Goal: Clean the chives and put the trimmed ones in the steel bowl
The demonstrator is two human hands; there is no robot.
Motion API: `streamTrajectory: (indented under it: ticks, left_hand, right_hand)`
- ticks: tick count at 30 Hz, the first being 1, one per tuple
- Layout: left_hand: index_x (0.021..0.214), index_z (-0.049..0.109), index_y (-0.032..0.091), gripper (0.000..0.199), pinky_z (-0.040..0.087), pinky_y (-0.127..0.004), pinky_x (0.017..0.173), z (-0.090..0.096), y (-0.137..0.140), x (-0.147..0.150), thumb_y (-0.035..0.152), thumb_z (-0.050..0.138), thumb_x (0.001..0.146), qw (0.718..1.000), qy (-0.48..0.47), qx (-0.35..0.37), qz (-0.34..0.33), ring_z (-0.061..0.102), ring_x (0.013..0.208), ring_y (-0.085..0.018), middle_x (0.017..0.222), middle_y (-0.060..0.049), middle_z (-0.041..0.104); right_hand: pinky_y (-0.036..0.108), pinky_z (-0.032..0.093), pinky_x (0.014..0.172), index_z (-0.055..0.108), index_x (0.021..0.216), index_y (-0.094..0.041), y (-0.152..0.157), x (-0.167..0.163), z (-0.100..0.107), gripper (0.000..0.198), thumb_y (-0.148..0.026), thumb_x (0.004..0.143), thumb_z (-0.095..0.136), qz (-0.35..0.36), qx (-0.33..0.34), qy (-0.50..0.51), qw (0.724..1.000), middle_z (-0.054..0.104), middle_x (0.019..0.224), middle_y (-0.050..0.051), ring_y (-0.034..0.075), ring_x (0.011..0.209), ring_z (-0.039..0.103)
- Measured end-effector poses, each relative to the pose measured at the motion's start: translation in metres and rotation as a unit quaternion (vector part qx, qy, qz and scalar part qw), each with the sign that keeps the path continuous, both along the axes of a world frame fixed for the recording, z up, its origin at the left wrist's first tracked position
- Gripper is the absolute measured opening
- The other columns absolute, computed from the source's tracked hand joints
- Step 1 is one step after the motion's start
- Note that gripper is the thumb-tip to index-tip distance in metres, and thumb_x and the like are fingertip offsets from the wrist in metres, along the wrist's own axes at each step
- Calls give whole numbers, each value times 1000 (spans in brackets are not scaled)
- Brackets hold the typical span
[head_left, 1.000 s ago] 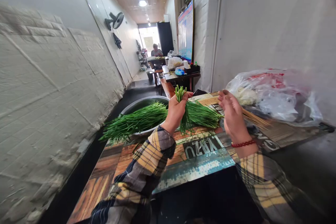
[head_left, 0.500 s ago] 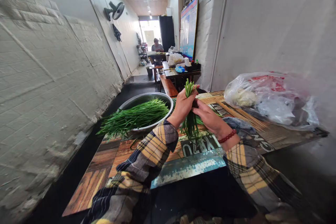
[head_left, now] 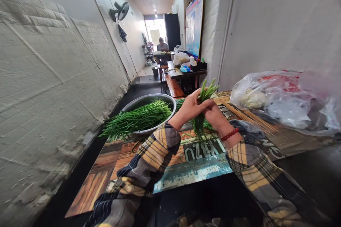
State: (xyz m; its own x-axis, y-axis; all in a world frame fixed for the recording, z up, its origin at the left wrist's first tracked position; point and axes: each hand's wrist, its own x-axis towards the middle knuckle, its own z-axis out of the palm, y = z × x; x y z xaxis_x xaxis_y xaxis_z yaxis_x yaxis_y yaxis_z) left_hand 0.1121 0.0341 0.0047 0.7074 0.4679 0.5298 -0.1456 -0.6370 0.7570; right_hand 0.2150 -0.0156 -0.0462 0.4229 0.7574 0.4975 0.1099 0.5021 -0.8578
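Both of my hands are closed around a folded bundle of green chives above the table. My left hand grips it from the left, thumb across the front. From the right, my right hand wraps its lower part, a red bead bracelet on the wrist. Cut stem ends stick up over my fingers, and the leaves hang down towards the tabletop. To the left, a metal basin holds a big heap of loose chives that spills over its rim. More greens lie partly hidden behind my hands.
Thin wooden skewers lie on the patterned table at right, beside a grey cloth and a large clear plastic bag. Farther back are another table with bags, a bench and a seated person.
The bundle has tilted, its stem ends now leaning right. My hands have shifted slightly right, and my left thumb now lies across the bundle. The view has turned a little left.
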Motion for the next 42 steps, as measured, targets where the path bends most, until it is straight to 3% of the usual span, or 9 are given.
streamTrajectory:
  ticks: [5,9,12,16,22,27,32,37,42]
  left_hand:
    - [124,57,18,50,38,-36,103,-36,-3,-10,53,46,90,967,-11,-241,-85,53,120,-23,129,-10,60]
    - [116,61,15,67,50,-34,77,-77,-19,-16,68,35,86,871,53,-457,-169,66,91,-24,103,-15,70]
    - [115,61,15,73,44,-27,53,-98,-32,-27,74,30,83,831,76,-513,-201,65,69,-20,93,-15,70]
    - [116,59,15,76,33,-24,45,-109,-38,-44,76,30,81,846,84,-493,-182,59,58,-15,92,-15,69]
    - [100,64,16,42,45,-29,79,-104,-29,-48,52,46,89,971,33,-208,115,58,96,-20,102,-10,66]
    - [93,60,17,24,42,-29,76,-84,-38,-35,39,54,87,989,60,3,138,56,84,-17,90,-5,63]
    - [86,56,19,21,37,-29,72,-71,-51,-25,39,54,88,968,136,153,148,51,77,-17,81,-3,59]
    - [66,48,18,30,33,-28,67,-79,-46,-23,29,41,93,974,114,132,143,45,70,-15,70,-2,51]
    - [62,46,17,35,30,-24,59,-100,-41,-44,38,43,90,979,25,-89,184,38,62,-11,61,2,42]
  right_hand:
    - [23,49,56,44,62,-22,-7,16,29,31,-40,82,59,-45,91,231,968,44,52,-7,9,51,50]
    - [15,41,43,40,67,-22,-14,44,36,29,-35,86,57,-33,94,370,924,32,51,-11,4,40,35]
    - [13,37,40,36,66,-21,-21,68,25,29,-29,90,51,-57,82,416,904,29,50,-12,3,37,31]
    - [11,33,36,31,65,-21,-32,89,10,32,-26,93,45,-75,53,446,890,25,49,-12,2,35,27]
    - [10,32,34,33,66,-21,-39,81,7,29,-22,93,43,-68,56,450,889,24,49,-12,2,35,26]
    - [11,32,34,35,66,-21,-35,61,11,27,-22,89,49,-66,60,433,897,26,50,-13,2,36,28]
    - [12,32,34,32,65,-21,-34,40,15,32,-28,87,54,-75,51,421,902,26,50,-13,2,36,27]
    - [13,26,33,32,65,-21,-32,37,15,32,-28,89,52,-79,47,414,906,20,49,-13,2,36,21]
    - [14,24,37,25,62,-23,-32,61,17,37,-29,91,48,-108,64,404,906,14,49,-13,4,37,16]
